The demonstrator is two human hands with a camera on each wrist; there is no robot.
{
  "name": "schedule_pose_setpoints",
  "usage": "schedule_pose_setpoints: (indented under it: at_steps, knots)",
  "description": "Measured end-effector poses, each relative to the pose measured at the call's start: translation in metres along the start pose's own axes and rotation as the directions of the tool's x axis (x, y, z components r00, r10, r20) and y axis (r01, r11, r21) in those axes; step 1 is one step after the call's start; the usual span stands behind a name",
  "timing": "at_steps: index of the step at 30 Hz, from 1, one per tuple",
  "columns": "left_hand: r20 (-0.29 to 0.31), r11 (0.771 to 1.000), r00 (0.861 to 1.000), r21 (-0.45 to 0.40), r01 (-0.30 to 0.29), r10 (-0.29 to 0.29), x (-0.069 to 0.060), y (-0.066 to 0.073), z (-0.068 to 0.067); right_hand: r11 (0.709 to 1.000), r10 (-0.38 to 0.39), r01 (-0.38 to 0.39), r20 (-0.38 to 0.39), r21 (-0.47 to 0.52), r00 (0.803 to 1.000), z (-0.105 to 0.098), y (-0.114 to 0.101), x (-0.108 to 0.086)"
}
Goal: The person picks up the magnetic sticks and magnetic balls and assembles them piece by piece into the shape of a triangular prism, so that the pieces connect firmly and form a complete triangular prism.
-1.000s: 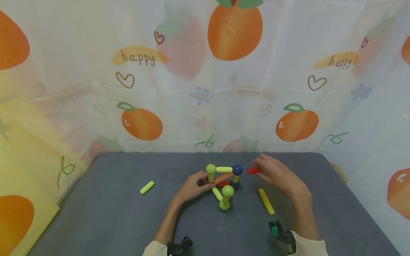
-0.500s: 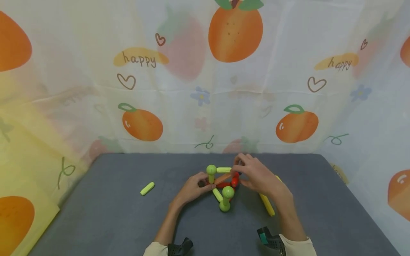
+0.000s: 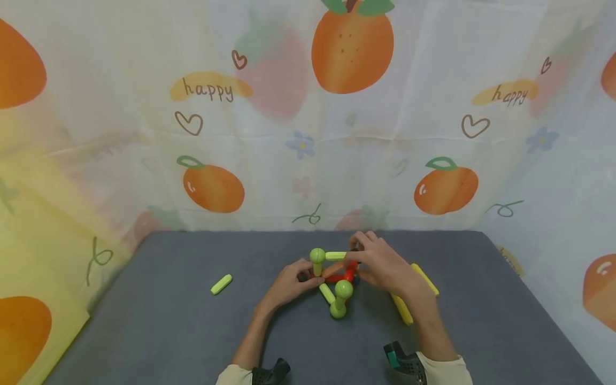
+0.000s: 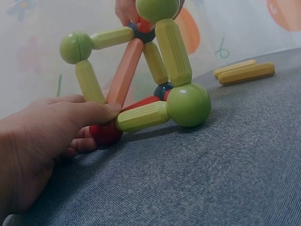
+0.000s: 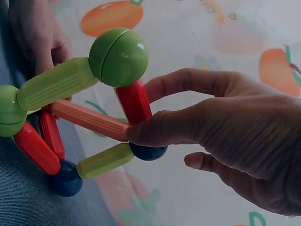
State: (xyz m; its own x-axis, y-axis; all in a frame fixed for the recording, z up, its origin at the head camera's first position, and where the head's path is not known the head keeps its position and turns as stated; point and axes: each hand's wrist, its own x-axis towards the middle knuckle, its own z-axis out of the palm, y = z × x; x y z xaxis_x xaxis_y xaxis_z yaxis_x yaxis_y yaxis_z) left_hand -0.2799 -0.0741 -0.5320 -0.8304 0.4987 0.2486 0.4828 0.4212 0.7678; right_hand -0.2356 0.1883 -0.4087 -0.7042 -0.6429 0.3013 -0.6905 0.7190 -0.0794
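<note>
Between my hands stands a frame of magnetic rods and balls. My left hand [image 3: 289, 283] pinches the red ball [image 4: 106, 133] at its base, with the thumb beside the orange rod [image 4: 125, 75]. My right hand [image 3: 385, 264] pinches a red rod [image 5: 134, 101] at its lower end, next to the upper dark blue ball [image 5: 149, 151]. The rod's other end meets a green ball [image 5: 118, 56]. Another green ball [image 4: 189, 104] rests on the table, and a second dark blue ball [image 5: 66, 179] sits lower down. My right fingers partly hide the upper blue ball.
Two loose yellow rods, a nearer one [image 3: 402, 310] and a farther one [image 3: 425, 279], lie by my right forearm. A light green rod [image 3: 221, 284] lies to the left on the grey table [image 3: 159, 321]. A printed curtain [image 3: 269, 176] hangs behind.
My right hand has come left with the red rod, from beside the frame to its upper blue ball. The rod now joins the frame, tilted toward the front green ball. My left hand stays put.
</note>
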Motion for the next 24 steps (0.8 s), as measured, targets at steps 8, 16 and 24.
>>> schedule_pose_setpoints:
  at_steps: [8,16,24]
  knots:
    - [0.006,1.000,1.000,0.023,0.002,-0.002,0.001,0.000,0.000,0.928,0.292,-0.316,0.140,0.196,0.946,0.016,0.017,-0.005]
    - [0.111,0.999,0.993,0.035,0.031,-0.035,0.000,0.004,-0.012,0.742,0.192,-0.376,0.362,0.555,0.912,0.057,0.038,-0.010]
    - [-0.003,0.905,0.965,0.347,0.246,-0.261,-0.034,0.025,-0.101,0.765,0.170,-0.390,0.422,0.513,0.890,0.058,0.038,-0.015]
